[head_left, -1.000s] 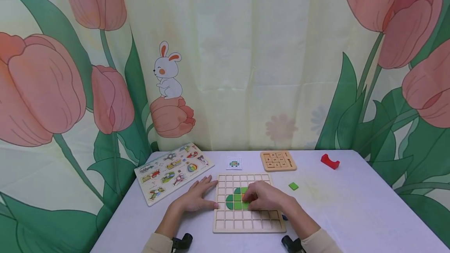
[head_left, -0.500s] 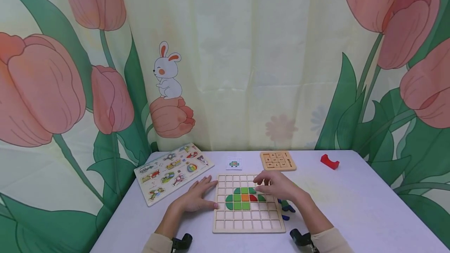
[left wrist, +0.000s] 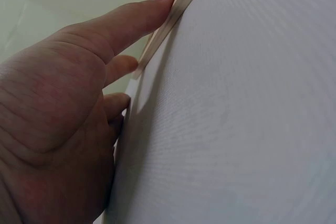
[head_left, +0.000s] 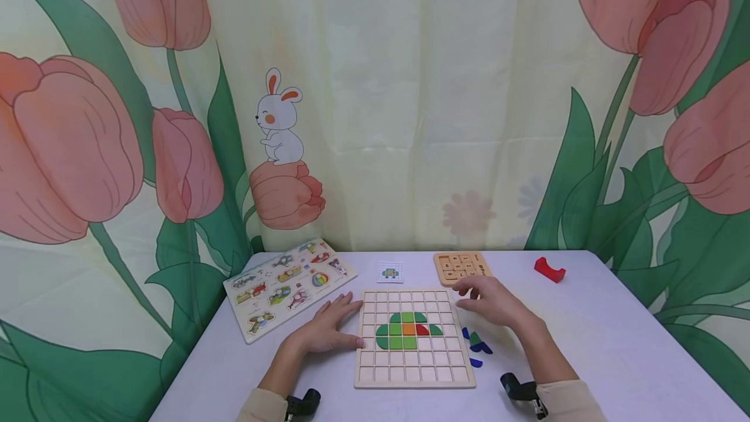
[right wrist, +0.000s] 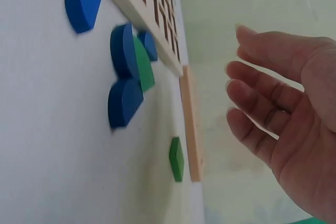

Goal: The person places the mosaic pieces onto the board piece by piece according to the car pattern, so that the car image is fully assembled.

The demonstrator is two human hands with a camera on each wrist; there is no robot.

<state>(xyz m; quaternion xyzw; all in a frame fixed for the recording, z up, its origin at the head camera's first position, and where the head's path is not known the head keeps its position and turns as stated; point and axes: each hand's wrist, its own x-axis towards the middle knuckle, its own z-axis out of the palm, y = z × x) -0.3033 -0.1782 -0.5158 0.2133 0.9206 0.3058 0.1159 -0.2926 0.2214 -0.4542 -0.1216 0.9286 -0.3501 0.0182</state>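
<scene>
A wooden grid board [head_left: 381,376] lies on the table. Green square and rounded pieces [head_left: 395,342], an orange square [head_left: 408,329] and a red rounded piece [head_left: 422,329] sit in its cells. My left hand [head_left: 329,329] rests at the board's left side, its thumb [left wrist: 142,19] and fingertips touching the edge. Beyond the board's right side, my right hand [head_left: 492,301] hovers with loosely bent fingers, holding nothing. A green square piece [right wrist: 177,159] lies on the table near it; in the head view that hand hides it. Blue rounded pieces [right wrist: 123,51] and a green one [right wrist: 144,65] lie beside the board.
A small pattern card [head_left: 390,273] and a wooden number puzzle [head_left: 459,267] lie behind the board. A picture puzzle board [head_left: 287,288] is at the left. Far right sits a red curved block [head_left: 549,270]. A printed curtain [head_left: 398,116] hangs behind the table.
My right hand has lifted off the board's pieces and moved right, uncovering the orange and red pieces. The left hand has stayed at the board's edge.
</scene>
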